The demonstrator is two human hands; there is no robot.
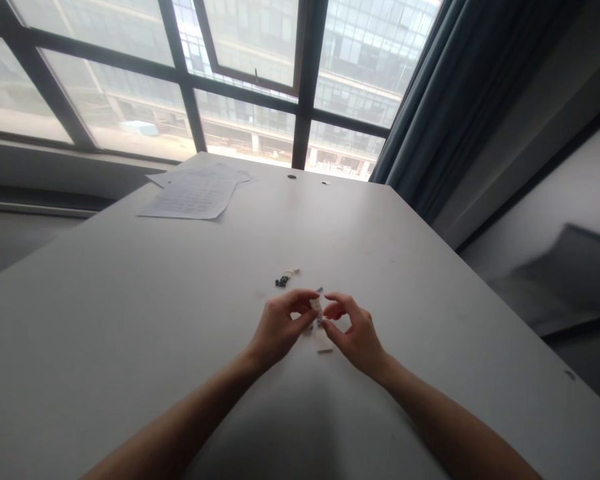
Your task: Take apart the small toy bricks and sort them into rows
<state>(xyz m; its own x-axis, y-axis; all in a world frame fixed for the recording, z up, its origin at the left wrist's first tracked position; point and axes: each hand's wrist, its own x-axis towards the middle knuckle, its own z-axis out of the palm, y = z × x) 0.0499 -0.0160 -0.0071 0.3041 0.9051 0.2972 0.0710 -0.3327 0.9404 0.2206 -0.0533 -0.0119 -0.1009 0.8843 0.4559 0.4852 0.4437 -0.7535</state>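
Between the fingertips of both hands is a small, narrow toy-brick piece (317,307), white with grey bits at its ends. My left hand (281,325) pinches it from the left with thumb and index finger. From the right, my right hand (356,332) has curled fingers, its thumb tip against the lower end of the piece; its index finger stands slightly off near the top. Fingertips partly cover the piece. Just below lies a flat white rectangular piece (323,342) on the table. A small grey bit shows under my left thumb, too small to make out.
Several loose black and cream toy bricks (286,277) lie just beyond my hands on the white table (155,320). Printed sheets of paper (193,195) rest at the far left. Behind stand a large window (250,123) and a dark blue curtain (460,87).
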